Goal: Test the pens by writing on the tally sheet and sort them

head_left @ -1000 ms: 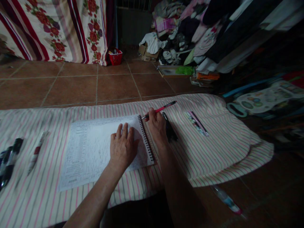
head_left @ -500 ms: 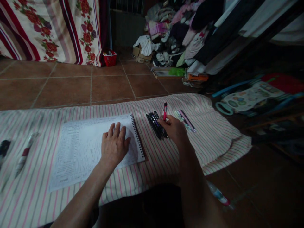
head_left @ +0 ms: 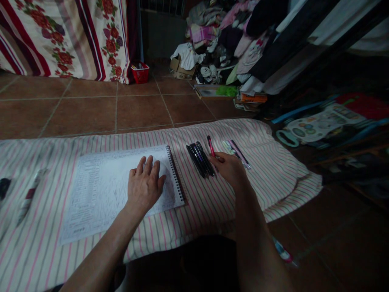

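Left hand (head_left: pixel 144 185): open, palm down on the notebook page, fingers spread; grips nothing.
Right hand (head_left: pixel 228 168): curled, fingers closed around the lower end of the red pen; the pen's tip is hidden in the hand.
Red pen (head_left: pixel 210 146): held in the right hand, just right of the black pens, its upper end tilted away from the person.
Spiral notebook (head_left: pixel 100 190): landmark; lies open and flat on the striped bedsheet (head_left: pixel 273 174), wire binding along its right edge, page densely marked with writing too small to read.
Action in hand: left hand pins the notebook while the right hand holds the pen beside the black pens; nothing touches the pen tip to the page.
Black pens (head_left: pixel 199 160): bundle lying just right of the notebook, touching the right hand.
Pink-patterned pen packet (head_left: pixel 235 152): right of the notebook, just beyond the right hand.
White marker (head_left: pixel 30 195): on the bedsheet, left of the notebook.
Terracotta floor tiles (head_left: pixel 82 109): beyond the notebook.
Red basket (head_left: pixel 140 74): on the floor, far beyond the notebook, against the floral bedspread (head_left: pixel 69 36).
Heaped clothes (head_left: pixel 219 40): far beyond the notebook, to the right.
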Demonstrator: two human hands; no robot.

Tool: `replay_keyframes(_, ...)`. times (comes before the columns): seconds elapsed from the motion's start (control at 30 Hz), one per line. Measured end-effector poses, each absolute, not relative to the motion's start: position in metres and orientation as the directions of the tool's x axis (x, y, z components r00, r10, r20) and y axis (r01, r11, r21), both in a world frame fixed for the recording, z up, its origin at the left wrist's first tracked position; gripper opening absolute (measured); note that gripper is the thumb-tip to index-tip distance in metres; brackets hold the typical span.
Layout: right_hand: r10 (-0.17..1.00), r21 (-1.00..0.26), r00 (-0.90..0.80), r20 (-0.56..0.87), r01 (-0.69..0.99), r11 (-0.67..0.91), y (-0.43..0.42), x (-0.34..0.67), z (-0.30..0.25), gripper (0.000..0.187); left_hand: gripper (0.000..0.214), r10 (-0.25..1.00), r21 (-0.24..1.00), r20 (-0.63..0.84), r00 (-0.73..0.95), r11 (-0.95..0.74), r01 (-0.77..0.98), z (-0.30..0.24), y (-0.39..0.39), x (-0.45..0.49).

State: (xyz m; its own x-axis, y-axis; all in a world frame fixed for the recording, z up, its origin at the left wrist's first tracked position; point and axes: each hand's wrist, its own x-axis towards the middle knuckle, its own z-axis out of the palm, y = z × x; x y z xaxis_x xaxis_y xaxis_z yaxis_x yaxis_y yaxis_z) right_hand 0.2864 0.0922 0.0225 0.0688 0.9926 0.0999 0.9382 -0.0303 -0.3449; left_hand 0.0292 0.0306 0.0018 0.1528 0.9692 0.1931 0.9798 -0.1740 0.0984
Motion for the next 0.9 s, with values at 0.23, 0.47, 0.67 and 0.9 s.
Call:
replay_keyframes(0.23,0.994,-0.280,0.100,0.033,0.956,-0.087,0.092,0.288,0.017,0.028,0.041,0.970,0.083,0.183,0.158,-0.175,0.981,0.003,0.031,0.030)
replay_keyframes(0.47,0.992,-0.283,0.124,0.002,0.952,-0.119,0.093,0.285,0.014,0.027,0.042,0.969,0.080,0.185,0.166,-0.183,0.980,0.002,0.031,0.028)
replay_keyframes(0.67,0.990,-0.300,0.140,-0.005,0.945,-0.135,0.093,0.283,0.011,0.024,0.042,0.970,0.091,0.181,0.164,-0.183,0.979,0.001,0.030,0.028)
replay_keyframes(0.9,0.988,-0.338,0.151,-0.017,0.930,-0.148,0.095,0.282,0.008,0.026,0.041,0.972,0.090,0.167,0.167,-0.183,0.979,0.002,0.030,0.028)
